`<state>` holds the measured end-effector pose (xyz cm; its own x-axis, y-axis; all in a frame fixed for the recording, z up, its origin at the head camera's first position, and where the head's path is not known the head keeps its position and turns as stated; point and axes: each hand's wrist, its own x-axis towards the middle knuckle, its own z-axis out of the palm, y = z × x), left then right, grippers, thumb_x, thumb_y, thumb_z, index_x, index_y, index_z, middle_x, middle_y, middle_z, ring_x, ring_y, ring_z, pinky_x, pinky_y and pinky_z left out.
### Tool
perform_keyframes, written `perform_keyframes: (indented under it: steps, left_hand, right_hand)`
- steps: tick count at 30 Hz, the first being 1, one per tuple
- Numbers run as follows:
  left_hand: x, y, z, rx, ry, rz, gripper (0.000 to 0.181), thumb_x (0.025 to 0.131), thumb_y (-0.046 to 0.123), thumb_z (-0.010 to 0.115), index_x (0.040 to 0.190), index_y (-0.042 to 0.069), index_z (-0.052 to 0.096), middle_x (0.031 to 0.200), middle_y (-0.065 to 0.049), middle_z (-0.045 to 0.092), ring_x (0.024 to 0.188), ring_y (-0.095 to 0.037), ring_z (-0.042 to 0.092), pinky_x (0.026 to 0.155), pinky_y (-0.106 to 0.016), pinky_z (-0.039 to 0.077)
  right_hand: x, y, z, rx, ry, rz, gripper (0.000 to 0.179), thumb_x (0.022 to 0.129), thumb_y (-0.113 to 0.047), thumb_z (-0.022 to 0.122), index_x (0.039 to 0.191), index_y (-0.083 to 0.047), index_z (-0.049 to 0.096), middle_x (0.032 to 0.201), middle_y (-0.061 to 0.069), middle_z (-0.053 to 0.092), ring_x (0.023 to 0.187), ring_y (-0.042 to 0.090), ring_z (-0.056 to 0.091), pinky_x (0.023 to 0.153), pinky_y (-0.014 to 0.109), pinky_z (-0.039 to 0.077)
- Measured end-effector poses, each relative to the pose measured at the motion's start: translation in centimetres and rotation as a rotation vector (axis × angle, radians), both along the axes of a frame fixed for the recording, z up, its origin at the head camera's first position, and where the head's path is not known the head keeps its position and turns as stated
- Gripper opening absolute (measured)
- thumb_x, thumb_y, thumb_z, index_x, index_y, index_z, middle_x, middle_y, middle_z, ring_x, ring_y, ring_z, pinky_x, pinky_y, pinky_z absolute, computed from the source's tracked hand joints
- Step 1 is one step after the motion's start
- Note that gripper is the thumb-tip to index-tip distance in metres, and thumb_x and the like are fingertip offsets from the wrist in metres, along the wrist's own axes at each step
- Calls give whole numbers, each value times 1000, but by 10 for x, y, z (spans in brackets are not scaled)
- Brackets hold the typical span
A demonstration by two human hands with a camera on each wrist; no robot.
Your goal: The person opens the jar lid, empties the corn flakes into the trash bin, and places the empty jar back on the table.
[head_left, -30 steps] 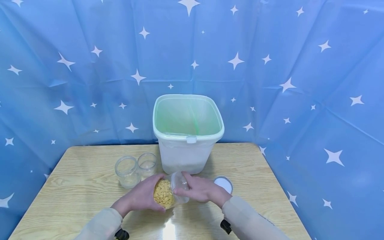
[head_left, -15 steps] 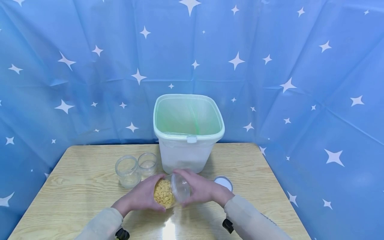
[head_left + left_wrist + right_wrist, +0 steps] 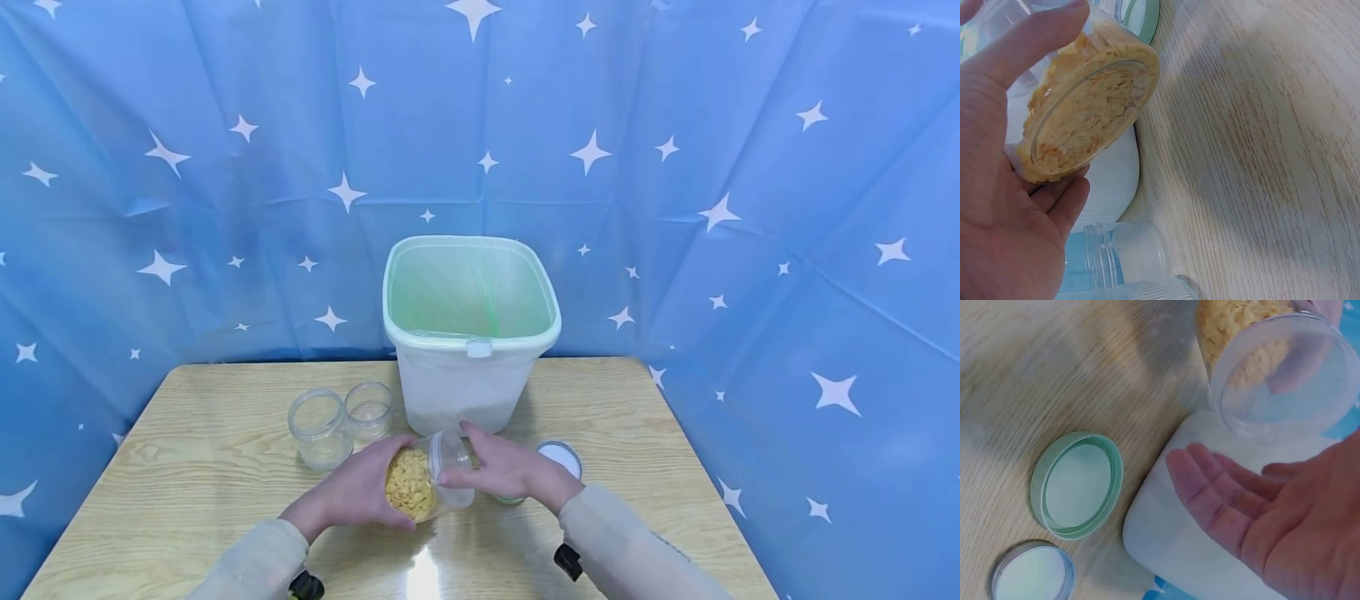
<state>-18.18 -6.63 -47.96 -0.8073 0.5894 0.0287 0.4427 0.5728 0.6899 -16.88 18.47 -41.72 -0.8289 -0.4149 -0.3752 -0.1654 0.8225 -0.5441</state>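
Observation:
My left hand (image 3: 360, 487) grips a clear jar (image 3: 1085, 106) part-filled with yellow flakes (image 3: 410, 485), tipped on its side with its base toward the left. At its right end is a clear, round end section (image 3: 1285, 381) beyond a ridged band. My right hand (image 3: 1291, 512) is beside that end, fingers extended and holding nothing; a gap shows in the right wrist view. Below it on the table lie a green-rimmed lid (image 3: 1077, 484) and a grey-rimmed white lid (image 3: 558, 458). The green-rimmed one is mostly hidden by my right hand in the head view.
Directly behind my hands stands a white bin (image 3: 465, 392) with a pale green liner. Left of it are a taller clear jar (image 3: 318, 429) and a shorter clear container (image 3: 367, 412). A blue star-patterned curtain (image 3: 480, 125) hangs behind the wooden table (image 3: 202, 467).
My right hand turned round the jar's clear end half a second ago, and has now turned back and loosened from it. My left hand has kept its grip on the jar almost unmoved.

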Motion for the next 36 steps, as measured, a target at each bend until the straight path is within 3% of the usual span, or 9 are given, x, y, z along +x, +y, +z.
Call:
perform_keyframes:
  steps: [4, 8, 11, 19, 36]
  left_hand:
    - [0, 2, 1, -4, 19, -7, 106, 48, 51, 91, 137, 13, 47, 117, 9, 59, 103, -11, 57, 89, -37, 50]
    - [1, 2, 1, -10, 39, -9, 106, 48, 50, 91, 136, 12, 48, 117, 8, 60, 103, -10, 56, 89, -37, 50]
    - [2, 1, 1, -8, 41, -13, 103, 48, 49, 91, 135, 15, 48, 117, 9, 60, 102, -9, 57, 89, -36, 50]
    - [2, 0, 2, 1, 40, -20, 103, 49, 48, 91, 136, 13, 48, 120, 6, 60, 105, -11, 58, 92, -38, 51]
    - [1, -4, -2, 13, 1, -22, 107, 51, 50, 90, 140, 11, 45, 124, 6, 59, 110, -13, 57, 95, -41, 49]
  right_hand:
    - [1, -2, -3, 18, -34, 25, 108, 80, -77, 52, 155, -8, 16, 144, 17, 50, 128, 29, 53, 105, 43, 46]
    - [1, -3, -5, -64, -37, 63, 102, 79, -69, 62, 152, -10, 21, 135, 11, 55, 118, 24, 57, 97, 37, 49]
    - [-1, -3, -7, -124, -6, 101, 101, 76, -62, 70, 150, -13, 24, 137, 8, 51, 121, 22, 54, 99, 36, 48]
    - [-1, -5, -8, -63, 119, 172, 108, 68, -45, 83, 153, -25, 17, 146, 11, 42, 129, 25, 48, 105, 41, 45]
    - [0, -2, -9, -80, 166, 183, 110, 65, -38, 86, 152, -34, 18, 146, 8, 41, 129, 23, 48, 105, 43, 45]
